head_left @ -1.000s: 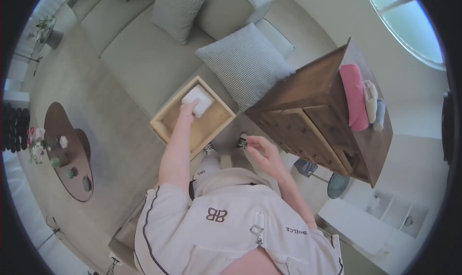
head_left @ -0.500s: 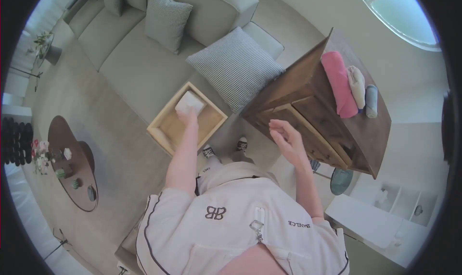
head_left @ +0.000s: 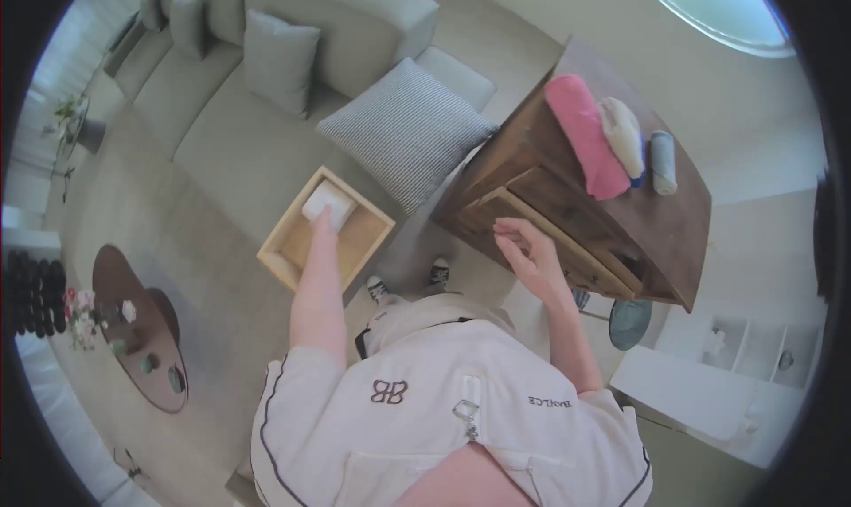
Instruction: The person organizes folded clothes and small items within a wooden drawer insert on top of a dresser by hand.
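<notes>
- the left grip [head_left: 326, 216] is on the near side of a white folded bundle [head_left: 328, 197], perhaps cloth; the fingers are too hidden to tell whether they clasp it or only press it.
- the bundle lies right at the left grip's fingertips, towards the far end of an open wooden box [head_left: 362, 232]; the box walls probably keep it from sliding out.
- bare box floor shows to the right of the left grip; the arm reaches over the near rim, likely because the open top is the easy way in.
- the right grip [head_left: 530, 257] is loose and looks empty, fingers softly bent, perhaps held out for balance.
- beyond the right grip, a pink towel roll [head_left: 585, 139] lies on the chest of drawers [head_left: 492, 179], whose flat top seems to steady it.
</notes>
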Available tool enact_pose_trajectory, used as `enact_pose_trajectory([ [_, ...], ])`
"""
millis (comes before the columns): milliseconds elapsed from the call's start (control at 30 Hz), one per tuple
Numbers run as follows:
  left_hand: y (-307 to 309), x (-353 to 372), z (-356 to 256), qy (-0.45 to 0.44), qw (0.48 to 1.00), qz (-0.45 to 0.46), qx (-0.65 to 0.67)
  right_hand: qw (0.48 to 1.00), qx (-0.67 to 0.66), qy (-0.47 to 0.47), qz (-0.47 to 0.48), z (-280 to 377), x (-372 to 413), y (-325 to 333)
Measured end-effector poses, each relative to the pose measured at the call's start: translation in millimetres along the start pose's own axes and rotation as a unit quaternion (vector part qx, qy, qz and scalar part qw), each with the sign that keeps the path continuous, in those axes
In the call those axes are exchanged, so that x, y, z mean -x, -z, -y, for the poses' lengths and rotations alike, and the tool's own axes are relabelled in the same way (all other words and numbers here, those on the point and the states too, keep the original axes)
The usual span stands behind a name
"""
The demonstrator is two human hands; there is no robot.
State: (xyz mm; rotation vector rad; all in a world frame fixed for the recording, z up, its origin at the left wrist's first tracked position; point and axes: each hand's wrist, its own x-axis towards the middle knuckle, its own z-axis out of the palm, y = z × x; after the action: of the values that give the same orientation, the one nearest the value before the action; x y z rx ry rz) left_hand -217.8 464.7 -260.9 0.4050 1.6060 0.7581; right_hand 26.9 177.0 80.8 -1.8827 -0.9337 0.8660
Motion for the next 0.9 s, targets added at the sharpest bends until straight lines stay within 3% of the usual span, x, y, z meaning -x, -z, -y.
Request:
enact_pose_trajectory([
  [100,-16.4,11.7,-5.1,-0.005,0.999,0.009,0.043,0.979,0.048,0.159,-0.118,15.5,-1.1,29.3],
  [167,-5.9,24.9,-12.3,0.007,1.0,0.002,0.03,0.932,0.118,0.263,-0.22,23.9,-5.2,51.3],
  [300,7.7,30.4,-13.8,-0.041,0.998,-0.056,-0.009,0.858,0.197,0.284,-0.38,19.2,-15.7,117.6],
  [400,3.0,64.6,-30.7,-0.101,0.992,-0.067,-0.042,0.861,0.25,0.202,-0.394,8.8,-23.3,148.7],
  [500,-9.5,107.1,-48.2,-0.18,0.981,-0.029,-0.073,0.885,0.281,0.155,-0.338,6.0,-25.9,170.0],
  [600,-27.4,147.5,-63.8,-0.2,0.979,-0.017,-0.025,0.931,0.218,0.161,-0.244,10.1,-28.0,175.0],
  [700,-51.8,215.9,-85.9,-0.204,0.977,0.043,-0.039,0.944,0.186,0.143,-0.232,11.6,-37.2,176.5],
  [900,-86.5,278.6,-96.0,-0.323,0.932,0.149,-0.073,0.888,0.193,0.197,-0.367,3.2,-51.6,188.0],
])
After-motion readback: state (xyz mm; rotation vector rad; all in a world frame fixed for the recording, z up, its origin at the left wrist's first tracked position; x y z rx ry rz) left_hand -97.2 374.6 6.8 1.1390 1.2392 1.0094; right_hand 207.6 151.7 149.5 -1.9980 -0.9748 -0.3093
